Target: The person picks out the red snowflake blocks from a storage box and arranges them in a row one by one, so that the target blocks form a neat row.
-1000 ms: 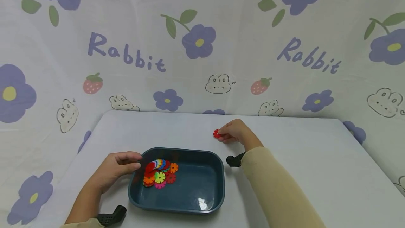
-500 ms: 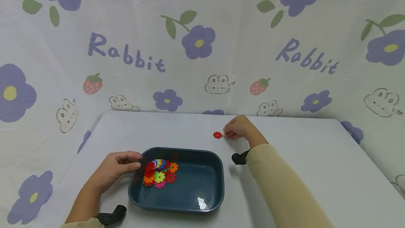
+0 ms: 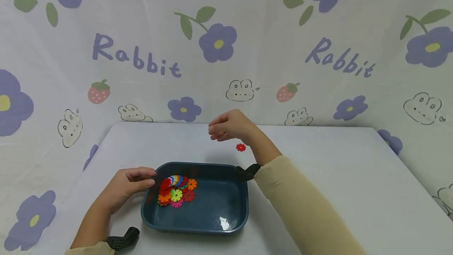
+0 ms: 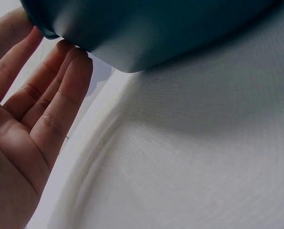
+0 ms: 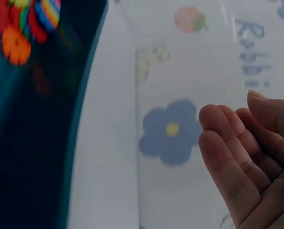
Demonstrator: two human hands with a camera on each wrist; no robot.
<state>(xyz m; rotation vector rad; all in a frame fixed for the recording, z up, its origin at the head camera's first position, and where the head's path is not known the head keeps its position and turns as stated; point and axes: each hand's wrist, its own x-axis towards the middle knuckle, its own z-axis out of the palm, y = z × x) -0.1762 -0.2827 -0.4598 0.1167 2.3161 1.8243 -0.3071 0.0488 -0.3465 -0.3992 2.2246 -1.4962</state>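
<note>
A dark teal tray (image 3: 216, 196) stands on the table, with a heap of coloured snowflake discs (image 3: 176, 195) at its left end. My left hand (image 3: 122, 188) touches the tray's upper left rim; in the left wrist view its fingers (image 4: 61, 105) reach up straight to the tray's outside wall. Above the table, beyond the tray's far rim, my right hand (image 3: 231, 126) hangs with loosely bent fingers. The right wrist view shows nothing between its thumb and fingers (image 5: 228, 171). A single red snowflake disc (image 3: 241, 147) lies on the table behind the tray, below the right hand.
The white table (image 3: 318, 168) ends at a back edge against a cloth (image 3: 262, 42) printed with flowers, rabbits and strawberries. A black wrist device (image 3: 249, 172) on the right arm overlaps the tray's far right corner in the head view.
My right hand has let go of the red snowflake disc, which stays on the table. That hand has then risen and moved left, past the disc. The left hand stays at the tray.
</note>
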